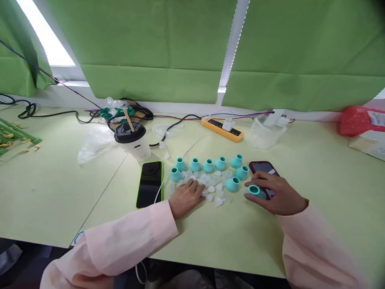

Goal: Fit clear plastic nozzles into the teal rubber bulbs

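Note:
My right hand (275, 194) has its thumb and fingers around a teal cone-shaped piece (254, 190) at the right, above the near part of a dark red phone (263, 166). My left hand (187, 197) lies on a pile of small white and clear plastic pieces (210, 188); its fingers are bent down into them, and whether they hold one is hidden. Several more teal pieces (220, 163) stand in an arc behind and to the right of the pile, their round openings facing up.
A phone with a green edge (149, 184) and a white cable lie left of the pile. Behind it stands a lidded cup (135, 144). An orange power strip (222, 129), plastic bags (267, 130) and black cables lie at the back. A red package (362, 120) sits far right.

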`<act>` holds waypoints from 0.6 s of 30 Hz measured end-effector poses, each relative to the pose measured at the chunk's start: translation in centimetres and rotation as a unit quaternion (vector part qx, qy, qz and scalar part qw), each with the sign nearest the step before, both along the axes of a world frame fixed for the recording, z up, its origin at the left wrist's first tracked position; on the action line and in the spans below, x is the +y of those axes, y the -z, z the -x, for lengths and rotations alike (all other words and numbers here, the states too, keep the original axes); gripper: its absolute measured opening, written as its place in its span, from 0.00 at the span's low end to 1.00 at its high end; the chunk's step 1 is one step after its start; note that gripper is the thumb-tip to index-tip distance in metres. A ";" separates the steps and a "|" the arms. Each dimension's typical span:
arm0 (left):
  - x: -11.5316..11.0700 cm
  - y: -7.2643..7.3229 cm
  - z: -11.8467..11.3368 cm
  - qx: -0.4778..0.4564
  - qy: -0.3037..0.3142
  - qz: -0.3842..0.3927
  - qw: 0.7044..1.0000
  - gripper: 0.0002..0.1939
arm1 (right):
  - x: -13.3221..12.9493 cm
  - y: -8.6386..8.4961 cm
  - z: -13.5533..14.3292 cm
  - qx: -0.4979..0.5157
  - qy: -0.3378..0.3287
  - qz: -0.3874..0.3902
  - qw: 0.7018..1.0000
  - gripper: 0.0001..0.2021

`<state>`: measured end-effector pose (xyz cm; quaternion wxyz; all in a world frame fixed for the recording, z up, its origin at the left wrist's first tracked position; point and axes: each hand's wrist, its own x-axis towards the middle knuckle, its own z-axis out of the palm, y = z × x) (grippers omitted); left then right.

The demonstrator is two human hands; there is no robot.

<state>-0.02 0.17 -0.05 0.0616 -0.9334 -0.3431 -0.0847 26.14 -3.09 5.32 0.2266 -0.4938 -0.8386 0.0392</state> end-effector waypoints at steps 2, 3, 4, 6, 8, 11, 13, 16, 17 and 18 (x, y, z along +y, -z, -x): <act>0.3 0.0 0.0 0.008 -0.016 -0.017 1.000 0.15 | 0.4 0.6 -0.4 -0.049 0.020 0.028 0.998 0.11; 0.4 0.1 0.1 0.009 -0.023 -0.025 0.999 0.15 | 0.5 0.9 -0.5 -0.066 0.027 0.042 0.997 0.11; 0.5 0.1 0.1 0.007 -0.029 -0.032 0.999 0.14 | 0.7 1.1 -0.7 -0.078 0.032 0.055 0.995 0.12; 0.6 0.2 0.1 -0.003 -0.037 -0.037 0.999 0.13 | 1.0 1.5 -0.9 -0.084 0.045 0.063 0.993 0.12; 0.8 0.4 0.2 -0.021 -0.040 -0.035 0.998 0.11 | 1.2 1.8 -1.0 -0.078 0.067 0.045 0.994 0.12; 0.9 0.7 0.3 -0.051 -0.031 -0.041 0.997 0.08 | 1.4 2.0 -0.9 -0.071 0.087 0.021 0.993 0.12; 0.9 0.8 0.5 -0.070 -0.014 -0.053 0.996 0.07 | 1.3 2.0 -0.7 -0.071 0.091 0.016 0.993 0.12; 0.9 0.8 0.6 -0.087 0.025 -0.070 0.993 0.08 | 1.1 1.8 -0.5 -0.079 0.085 0.016 0.993 0.12; 0.9 0.8 0.6 -0.090 0.035 -0.076 0.992 0.08 | 1.1 1.8 -0.5 -0.083 0.080 0.021 0.993 0.12; 0.8 0.7 0.6 -0.091 0.042 -0.079 0.992 0.09 | 1.2 1.7 -0.5 -0.086 0.075 0.029 0.993 0.12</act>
